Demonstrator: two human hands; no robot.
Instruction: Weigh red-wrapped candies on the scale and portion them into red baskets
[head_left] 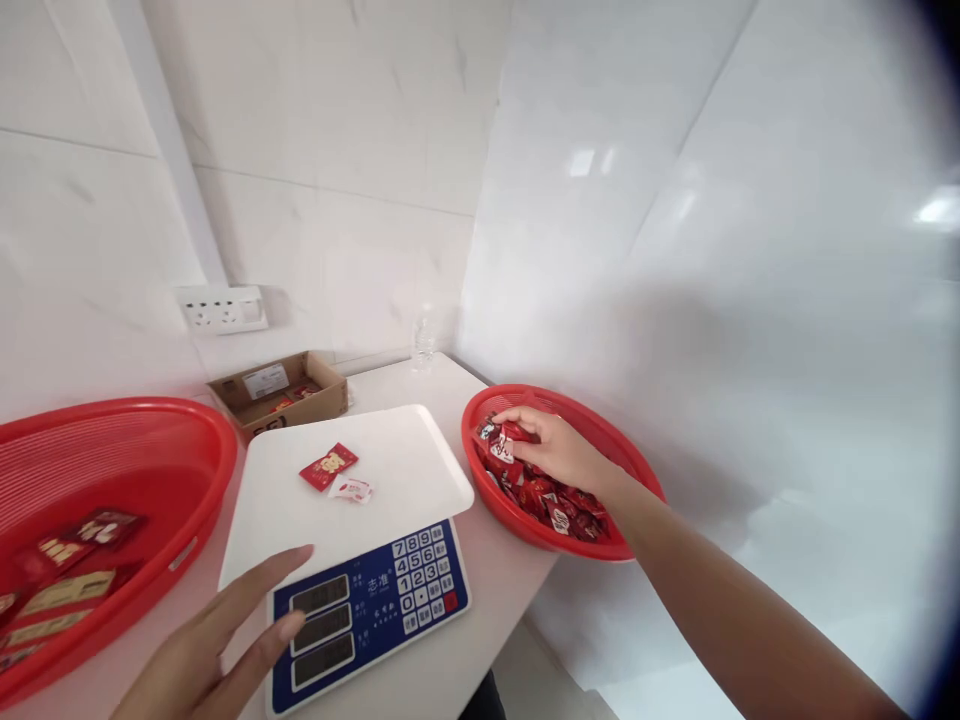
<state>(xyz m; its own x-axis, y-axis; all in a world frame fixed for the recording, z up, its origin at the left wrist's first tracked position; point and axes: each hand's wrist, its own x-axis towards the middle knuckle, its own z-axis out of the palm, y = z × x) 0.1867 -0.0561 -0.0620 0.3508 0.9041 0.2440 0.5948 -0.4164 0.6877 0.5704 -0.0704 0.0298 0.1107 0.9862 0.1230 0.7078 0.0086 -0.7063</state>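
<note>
My right hand (553, 447) reaches into a round red basket (631, 456) at the right and is closed on small red and white candy packets (504, 440). More red packets (564, 508) fill that basket. My left hand (217, 640) is open, fingers stretched out, resting at the front left corner of a white electronic scale (352, 510) by its blue keypad panel (367, 610). On the scale's white pan lie a red packet (328, 466) and a smaller white one (351, 489).
A large red basket (150, 470) at the left holds several red and gold packets (71, 570). A brown cardboard box (279, 392), a clear water bottle (423, 340) and a white wall socket strip (222, 308) stand at the back. White tiled walls close the corner.
</note>
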